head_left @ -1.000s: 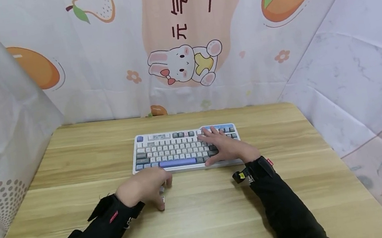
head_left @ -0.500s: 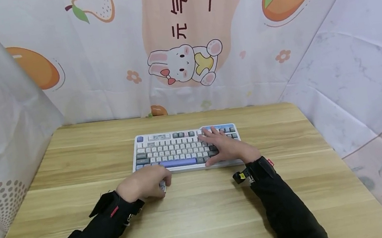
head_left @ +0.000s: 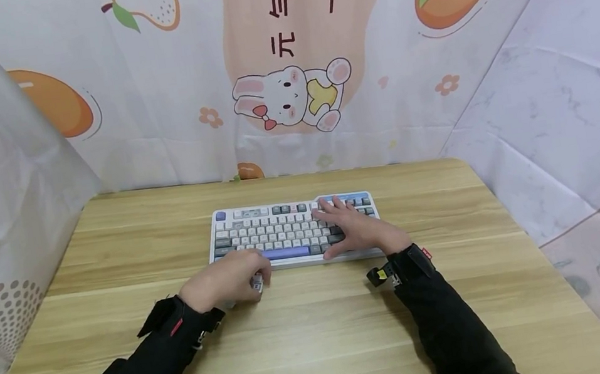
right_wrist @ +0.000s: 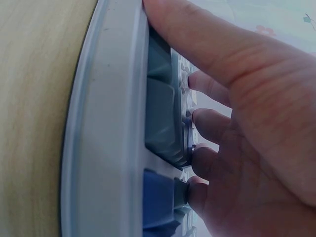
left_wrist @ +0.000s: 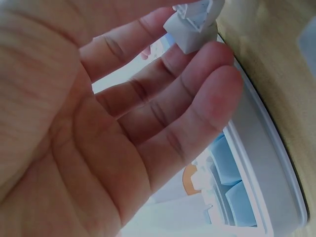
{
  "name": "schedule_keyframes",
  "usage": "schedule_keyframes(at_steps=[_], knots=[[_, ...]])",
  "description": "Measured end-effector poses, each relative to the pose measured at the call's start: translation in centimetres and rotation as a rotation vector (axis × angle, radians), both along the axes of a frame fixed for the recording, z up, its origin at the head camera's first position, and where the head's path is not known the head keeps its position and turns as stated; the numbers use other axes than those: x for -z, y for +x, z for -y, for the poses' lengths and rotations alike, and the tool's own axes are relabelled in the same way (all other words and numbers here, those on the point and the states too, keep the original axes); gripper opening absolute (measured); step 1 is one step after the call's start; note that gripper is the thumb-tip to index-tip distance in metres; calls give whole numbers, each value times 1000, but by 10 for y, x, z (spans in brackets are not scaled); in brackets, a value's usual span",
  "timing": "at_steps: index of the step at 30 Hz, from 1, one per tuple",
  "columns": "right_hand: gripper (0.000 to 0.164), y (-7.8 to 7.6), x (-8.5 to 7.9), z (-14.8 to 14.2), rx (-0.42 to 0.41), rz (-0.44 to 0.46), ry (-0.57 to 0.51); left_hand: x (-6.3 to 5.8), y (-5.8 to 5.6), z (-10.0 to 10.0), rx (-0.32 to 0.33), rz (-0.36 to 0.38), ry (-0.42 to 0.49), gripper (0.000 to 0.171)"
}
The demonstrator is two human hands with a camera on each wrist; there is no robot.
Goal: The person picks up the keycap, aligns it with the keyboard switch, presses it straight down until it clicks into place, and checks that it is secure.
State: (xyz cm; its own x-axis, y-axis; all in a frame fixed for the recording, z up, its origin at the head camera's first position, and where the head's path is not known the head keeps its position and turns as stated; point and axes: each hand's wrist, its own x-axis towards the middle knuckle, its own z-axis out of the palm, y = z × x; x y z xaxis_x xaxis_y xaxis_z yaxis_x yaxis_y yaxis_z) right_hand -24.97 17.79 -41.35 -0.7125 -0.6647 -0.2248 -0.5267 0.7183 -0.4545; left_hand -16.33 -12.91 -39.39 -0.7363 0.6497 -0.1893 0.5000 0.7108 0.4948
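Note:
A white keyboard (head_left: 277,228) with white and grey keys and a purple space bar lies on the table. My right hand (head_left: 359,230) rests spread over its right end; in the right wrist view the thumb (right_wrist: 197,29) lies along the front edge and the fingertips touch the keys. My left hand (head_left: 225,280) is just in front of the keyboard's lower left corner. It pinches a small light-grey hollow keycap (left_wrist: 190,37), tilted with its underside partly showing. The other fingers (left_wrist: 173,123) of that hand are loosely bent. The thumb mostly falls outside the left wrist view.
The wood-grain table (head_left: 321,348) carries the keyboard near its middle. A blurred pale piece (left_wrist: 309,45) sits at the right edge of the left wrist view. Printed curtains (head_left: 168,135) hang behind and on both sides of the table.
My left fingers have drawn together on the keycap, and the hand has risen slightly towards the keyboard. My right hand stays in place on the keys.

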Motion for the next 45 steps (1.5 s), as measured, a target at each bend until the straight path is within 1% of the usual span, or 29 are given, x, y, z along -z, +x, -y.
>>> schedule_keyframes(at_steps=[9, 17, 21, 24, 28, 30, 35, 40, 45], knots=[[102, 0, 0, 0, 8, 7, 9, 2, -2, 1, 11, 2, -8, 19], [104, -1, 1, -1, -7, 2, -3, 1, -1, 1, 20, 30, 14, 14], [103, 0, 0, -1, -5, 9, -9, 1, -1, 1, 17, 24, 14, 13], [102, 0, -1, -1, -3, 8, -7, 0, -2, 1, 29, 15, 16, 13], [102, 0, -2, -1, -4, 5, -7, -3, -3, 4, 49, 10, 70, 13], [102, 0, -2, -1, -7, 8, -7, -4, -4, 7, 47, -1, 109, 16], [102, 2, -2, -1, -17, 8, -11, -5, -9, 15, 38, -54, 176, 18], [102, 1, -2, -1, -24, -6, -13, -8, -16, 25, 24, -80, 187, 16], [102, -1, -1, -1, -28, -7, -10, -9, -21, 34, -12, -75, 186, 17]])
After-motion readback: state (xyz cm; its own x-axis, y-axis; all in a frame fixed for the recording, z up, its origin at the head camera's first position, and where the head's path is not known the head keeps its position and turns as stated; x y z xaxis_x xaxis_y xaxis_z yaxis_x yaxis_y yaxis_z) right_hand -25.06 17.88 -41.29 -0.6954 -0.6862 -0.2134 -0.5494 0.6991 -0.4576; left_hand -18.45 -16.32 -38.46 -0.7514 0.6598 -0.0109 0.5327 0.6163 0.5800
